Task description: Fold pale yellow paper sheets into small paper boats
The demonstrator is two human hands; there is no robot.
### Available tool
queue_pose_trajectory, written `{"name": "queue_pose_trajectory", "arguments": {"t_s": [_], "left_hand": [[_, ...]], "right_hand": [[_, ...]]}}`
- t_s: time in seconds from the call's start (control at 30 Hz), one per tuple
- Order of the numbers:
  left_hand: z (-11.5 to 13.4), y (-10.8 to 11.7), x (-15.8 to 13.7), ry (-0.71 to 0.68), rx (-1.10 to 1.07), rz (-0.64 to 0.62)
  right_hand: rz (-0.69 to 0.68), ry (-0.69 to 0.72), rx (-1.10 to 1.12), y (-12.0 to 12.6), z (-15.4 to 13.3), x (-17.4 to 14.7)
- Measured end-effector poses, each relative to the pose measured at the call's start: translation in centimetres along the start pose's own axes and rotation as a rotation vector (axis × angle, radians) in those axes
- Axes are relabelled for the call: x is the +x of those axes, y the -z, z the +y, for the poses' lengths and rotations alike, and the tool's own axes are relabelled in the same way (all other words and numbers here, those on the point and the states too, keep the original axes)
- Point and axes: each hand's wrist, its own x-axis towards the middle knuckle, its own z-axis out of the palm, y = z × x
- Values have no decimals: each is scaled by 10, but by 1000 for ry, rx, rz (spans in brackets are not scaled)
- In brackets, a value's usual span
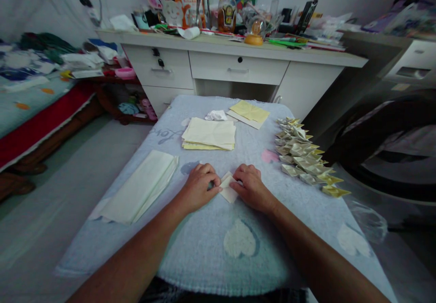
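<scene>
A small folded piece of pale paper (229, 195) lies on the cloth-covered table between my hands. My left hand (201, 184) pinches its left corner between thumb and forefinger. On the other side, my right hand (250, 182) has curled fingers closed on the paper's right edge. Beyond them sits a stack of cream and yellow paper sheets (208, 132). To the right stand rows of folded paper boats (301, 151), whitish and yellow. A long folded bundle of pale paper (141, 187) rests to the left.
The blue cloth (190, 257) with heart patterns covers the table. Crumpled white paper (216, 115) and yellow sheets (250, 111) lie at the far side. A cluttered white desk (238, 67) stands behind, a bed (34, 107) at left, a washing machine (408, 112) at right.
</scene>
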Motion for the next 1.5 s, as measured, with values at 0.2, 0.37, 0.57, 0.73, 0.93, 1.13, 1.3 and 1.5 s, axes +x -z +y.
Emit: {"name": "queue_pose_trajectory", "arguments": {"t_s": [0.2, 0.37, 0.57, 0.73, 0.93, 1.13, 1.3, 1.5], "left_hand": [[-3, 1, -2, 14, -20, -6], [1, -1, -4, 49, 36, -1], [7, -5, -6, 86, 127, 21], [8, -9, -6, 92, 190, 19], [9, -12, -7, 92, 225, 26], [9, -13, -7, 98, 255, 51], [13, -14, -5, 139, 281, 63], [16, -10, -4, 172, 234, 85]], "right_hand": [[63, -9, 23, -4, 2, -1], [118, -47, 11, -9, 4, -1], [148, -77, -22, -10, 8, -2], [137, -83, -26, -6, 10, -2], [134, -90, -10, -2, 11, -3], [170, -105, -38, -6, 12, -1], [177, -120, -55, -8, 11, -1], [178, -140, -81, -8, 9, 0]]}}
